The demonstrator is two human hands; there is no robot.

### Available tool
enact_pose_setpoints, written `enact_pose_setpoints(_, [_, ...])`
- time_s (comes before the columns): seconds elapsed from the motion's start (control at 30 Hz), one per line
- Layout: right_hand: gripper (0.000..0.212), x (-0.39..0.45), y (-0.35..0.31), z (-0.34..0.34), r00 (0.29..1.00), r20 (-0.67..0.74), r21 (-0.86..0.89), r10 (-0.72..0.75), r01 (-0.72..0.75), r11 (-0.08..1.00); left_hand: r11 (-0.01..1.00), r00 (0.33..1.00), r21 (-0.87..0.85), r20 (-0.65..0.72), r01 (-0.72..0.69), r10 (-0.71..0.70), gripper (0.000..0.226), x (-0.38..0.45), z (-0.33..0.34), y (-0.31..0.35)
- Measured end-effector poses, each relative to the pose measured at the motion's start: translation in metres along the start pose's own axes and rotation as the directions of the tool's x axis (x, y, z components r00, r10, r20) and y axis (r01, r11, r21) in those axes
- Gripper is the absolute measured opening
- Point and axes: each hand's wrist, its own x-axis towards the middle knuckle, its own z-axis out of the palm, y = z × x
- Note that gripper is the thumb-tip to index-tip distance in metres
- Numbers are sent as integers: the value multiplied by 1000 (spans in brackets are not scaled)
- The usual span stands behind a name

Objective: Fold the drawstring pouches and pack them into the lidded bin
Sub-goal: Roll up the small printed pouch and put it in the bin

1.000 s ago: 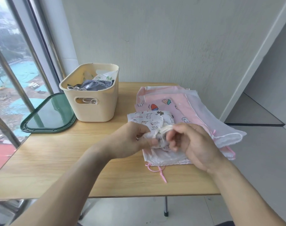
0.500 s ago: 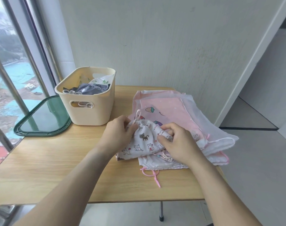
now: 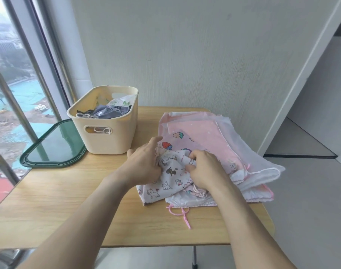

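A small white pouch printed with cats lies on a stack of pink and white drawstring pouches at the right of the wooden table. My left hand grips the cat pouch at its gathered drawstring end, index finger stretched out. My right hand pinches its upper right edge with curled fingers. The cream bin stands at the back left, holding grey and white folded pouches. Its dark green lid lies flat to its left.
A pink cord trails from the bottom pouch toward the table's front edge. A window with metal bars runs along the left, and a grey wall stands behind the table. Bare floor lies to the right.
The cat pouch went from bunched up between both hands in the air to spread on the stack. Both hands have followed it down and hold its top edge.
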Motion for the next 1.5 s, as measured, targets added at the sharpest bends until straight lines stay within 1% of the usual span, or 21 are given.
enact_pose_setpoints(0.1, [13,2,-13,-9,987,-147,164,-63,87,983,953,992,-287,106,98,-70,81,-3,-23,10])
enact_pose_setpoints(0.17, [9,8,-25,-12,937,-328,270,-116,211,939,889,990,-435,76,141,-120,61,-4,-42,14])
enact_pose_setpoints(0.2, [9,11,-32,-13,898,-417,293,-140,278,915,896,994,-430,36,110,-105,48,-4,-49,16])
enact_pose_setpoints(0.3, [34,16,-43,-12,797,-588,339,-139,399,852,924,994,-383,-103,-6,-36,33,1,-65,16])
enact_pose_setpoints(0.37, [47,20,-43,-10,764,-640,393,-81,416,820,890,965,-454,-246,-31,-92,31,9,-76,12])
enact_pose_setpoints(0.47, [48,24,-42,-2,682,-732,431,19,441,788,726,859,-684,-411,-68,-307,29,23,-99,8])
enact_pose_setpoints(0.53, [49,23,-44,3,615,-787,429,49,489,760,614,799,-782,-436,-109,-414,24,36,-116,-3])
enact_pose_setpoints(0.57, [48,23,-46,4,598,-800,427,51,508,748,561,780,-817,-435,-133,-449,29,45,-123,-9])
enact_pose_setpoints(0.67, [49,26,-48,7,608,-793,433,33,526,732,471,704,-878,-390,-89,-593,52,72,-135,-28])
enact_pose_setpoints(0.8, [48,32,-52,13,665,-745,485,54,484,729,393,648,-920,-299,0,-700,48,103,-136,-48])
enact_pose_setpoints(0.83, [48,34,-53,16,682,-729,495,51,475,727,412,641,-907,-270,80,-719,52,107,-134,-52])
enact_pose_setpoints(0.9, [47,35,-57,20,711,-703,507,33,467,724,530,612,-785,-256,320,-749,54,110,-131,-60])
enact_pose_setpoints(0.97, [47,35,-60,23,739,-674,519,15,458,722,602,600,-654,-272,458,-752,57,111,-129,-62])
enact_pose_setpoints(1.03, [47,34,-61,26,772,-635,535,1,439,721,664,599,-535,-324,522,-732,73,110,-129,-59])
enact_pose_setpoints(1.1, [48,35,-61,26,798,-603,552,2,415,723,731,593,-364,-428,578,-682,75,108,-126,-57])
enact_pose_setpoints(1.17, [46,35,-62,24,813,-582,563,9,395,726,806,658,-120,-515,579,-549,64,106,-120,-56])
enact_pose_setpoints(1.23, [41,35,-63,23,825,-566,576,6,390,719,883,760,80,-548,463,-349,51,108,-117,-51])
enact_pose_setpoints(1.3, [40,36,-65,24,841,-540,588,-8,385,711,929,863,113,-422,353,-277,46,110,-118,-43])
enact_pose_setpoints(1.37, [43,37,-66,23,848,-531,591,-12,380,711,930,928,155,-230,332,-293,52,115,-119,-44])
enact_pose_setpoints(1.43, [43,38,-64,22,861,-509,591,-6,355,725,899,941,278,-76,337,-330,56,122,-118,-50])
enact_pose_setpoints(1.5, [43,39,-60,22,879,-476,581,-5,319,749,861,917,356,23,364,-397,53,132,-114,-59])
